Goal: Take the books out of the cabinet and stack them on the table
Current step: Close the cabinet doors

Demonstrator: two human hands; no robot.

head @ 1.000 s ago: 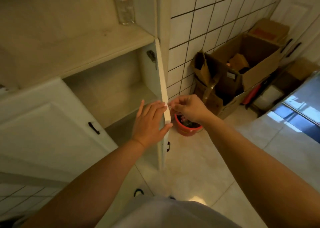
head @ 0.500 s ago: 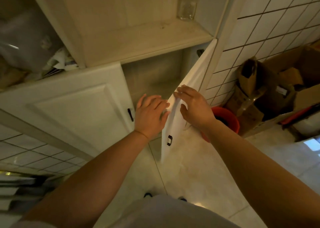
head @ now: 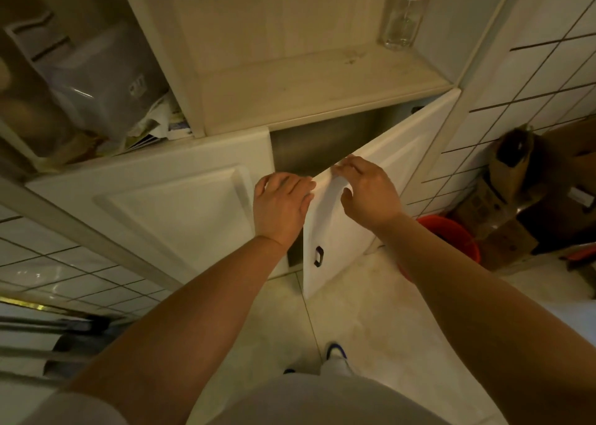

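No book shows inside the cabinet; the gap behind its half-open right door (head: 403, 154) is dark and looks bare (head: 306, 147). My left hand (head: 280, 205) lies flat, fingertips on the door's free upper corner. On the door's outer face rests my right hand (head: 367, 192), fingers spread along the top edge and thumb apart. Neither hand holds anything. A small black handle (head: 318, 256) sits low on the door. Flat layered things (head: 48, 337) at the lower left may be books on a table; I cannot tell.
The left cabinet door (head: 167, 205) is shut. Above it, an open shelf (head: 316, 79) carries a clear bottle (head: 403, 12). A plastic container (head: 96, 83) and papers fill the left niche. A red bucket (head: 451, 234) and cardboard boxes (head: 516, 205) stand on the floor at the right.
The right door has swung from wide open toward the cabinet. My right hand went from pinching its edge to lying on its outer face. The view has turned left.
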